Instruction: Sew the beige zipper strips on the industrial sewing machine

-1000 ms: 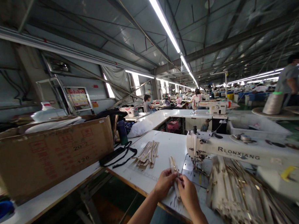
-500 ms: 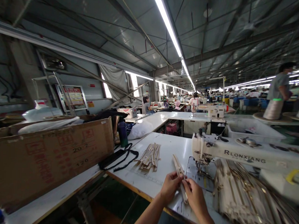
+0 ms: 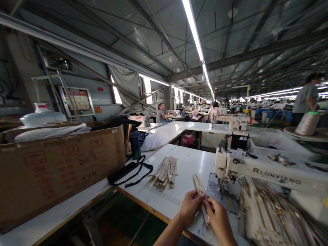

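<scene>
Both hands pinch one beige zipper strip (image 3: 201, 196) above the near edge of the white table (image 3: 177, 206). Left hand (image 3: 190, 207): fingers closed on the strip's middle, forearm rising from below. Right hand (image 3: 219, 219): fingertips closed on its lower end, knuckles up. The strip angles toward the sewing machine (image 3: 261, 169). A zipper pile (image 3: 273, 216) lies at right; a smaller bundle (image 3: 165, 171) lies left.

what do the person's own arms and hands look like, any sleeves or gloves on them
Both forearms come in from the bottom edge bare, with no sleeve in view up to where the picture cuts them off. The left hand and right hand wear no gloves. No watch, bracelet or ring shows on the parts in view. No marks or tape can be made out on them.
</scene>
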The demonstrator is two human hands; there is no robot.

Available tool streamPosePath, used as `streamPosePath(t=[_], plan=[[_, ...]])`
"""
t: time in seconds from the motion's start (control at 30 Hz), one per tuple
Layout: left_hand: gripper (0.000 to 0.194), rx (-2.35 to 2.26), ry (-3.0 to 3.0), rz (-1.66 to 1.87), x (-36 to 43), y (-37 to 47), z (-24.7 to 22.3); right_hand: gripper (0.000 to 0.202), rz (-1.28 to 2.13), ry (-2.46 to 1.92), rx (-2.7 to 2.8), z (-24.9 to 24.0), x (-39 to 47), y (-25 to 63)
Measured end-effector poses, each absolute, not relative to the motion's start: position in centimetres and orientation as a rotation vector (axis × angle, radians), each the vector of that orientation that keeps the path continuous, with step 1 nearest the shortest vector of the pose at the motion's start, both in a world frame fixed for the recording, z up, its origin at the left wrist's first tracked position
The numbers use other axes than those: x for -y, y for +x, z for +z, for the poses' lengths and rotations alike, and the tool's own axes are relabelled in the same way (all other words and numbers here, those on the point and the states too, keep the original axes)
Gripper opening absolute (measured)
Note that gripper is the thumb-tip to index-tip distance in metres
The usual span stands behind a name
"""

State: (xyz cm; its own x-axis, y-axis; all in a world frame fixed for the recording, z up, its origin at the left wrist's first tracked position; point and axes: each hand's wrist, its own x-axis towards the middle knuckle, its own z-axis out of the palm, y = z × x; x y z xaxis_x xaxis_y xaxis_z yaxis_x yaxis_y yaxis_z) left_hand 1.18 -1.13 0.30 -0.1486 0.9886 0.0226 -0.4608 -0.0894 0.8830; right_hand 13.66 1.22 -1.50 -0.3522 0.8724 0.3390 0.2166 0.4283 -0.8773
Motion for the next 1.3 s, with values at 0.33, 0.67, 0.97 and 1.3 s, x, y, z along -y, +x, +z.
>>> streamPosePath(t=[0.33, 0.67, 0.97, 1.3], plan=[[0.042, -0.892, 0.822, 1.539, 1.2, 1.2, 0.5, 0.046, 0.965, -0.943, 1.828, -1.3, -1.0, 13.6], [0.045, -0.979, 0.813, 1.320, 0.1, 0.5, 1.7, 0.054, 0.925, -1.009, 1.700, -0.8, -1.4, 13.7], [0.041, -1.009, 0.895, 1.087, -5.9, -1.6, 3.7, 0.052, 0.806, -1.172, 1.689, 0.5, -5.0, 13.3], [0.043, -0.854, 0.849, 1.190, -9.0, 0.4, 0.6, 0.046, 0.649, -1.330, 1.717, -0.9, -7.2, 13.1]])
